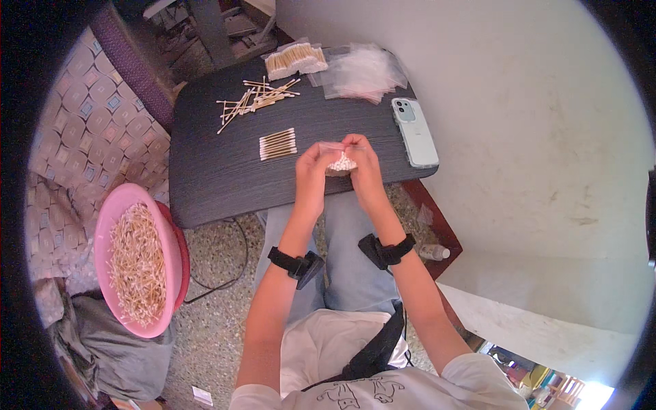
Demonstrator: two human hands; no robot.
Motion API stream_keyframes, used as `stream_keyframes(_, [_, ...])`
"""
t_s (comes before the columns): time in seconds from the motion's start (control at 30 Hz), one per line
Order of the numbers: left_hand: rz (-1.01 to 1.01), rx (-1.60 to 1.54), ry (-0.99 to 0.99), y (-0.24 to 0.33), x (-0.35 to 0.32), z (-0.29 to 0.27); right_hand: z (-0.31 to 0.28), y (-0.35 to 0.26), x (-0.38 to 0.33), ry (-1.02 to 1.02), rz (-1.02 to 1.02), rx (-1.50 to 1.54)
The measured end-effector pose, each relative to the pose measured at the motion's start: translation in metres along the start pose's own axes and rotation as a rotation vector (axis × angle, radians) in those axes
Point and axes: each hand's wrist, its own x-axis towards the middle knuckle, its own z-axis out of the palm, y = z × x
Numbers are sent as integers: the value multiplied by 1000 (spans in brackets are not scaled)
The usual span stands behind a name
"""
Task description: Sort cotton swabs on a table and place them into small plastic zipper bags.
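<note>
Both my hands meet over the near edge of a small dark table [205, 171]. My left hand [311, 174] and my right hand [365, 167] together hold a small clear plastic bag [339, 158] with a bundle of cotton swabs standing in it, white tips up. On the table just left of my hands lies a neat row of swabs [278, 144]. Farther back lies a loose scatter of swabs [256, 99], and behind it a filled bag of swabs [295, 59].
A stack of clear empty bags [362, 72] sits at the table's back right, with a light blue phone [415, 131] beside it. A pink basin [137, 256] full of swabs stands at my left on patterned cloth. A white wall runs along the right.
</note>
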Motion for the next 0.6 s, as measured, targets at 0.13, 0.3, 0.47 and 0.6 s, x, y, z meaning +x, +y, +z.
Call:
stream_keyframes(0.13, [47,74,64,-1,-1,2,2,2,-1,-3,24,109])
stream_keyframes(0.3, [141,159,34,-4,2,-3,4,2,0,23,-98,-182])
stream_keyframes(0.47, [141,241,57,-6,3,-2,-2,-3,2,-7,-151,-274])
stream_keyframes(0.6, [160,162,48,-8,3,-3,4,-4,-5,-58,-45,-198])
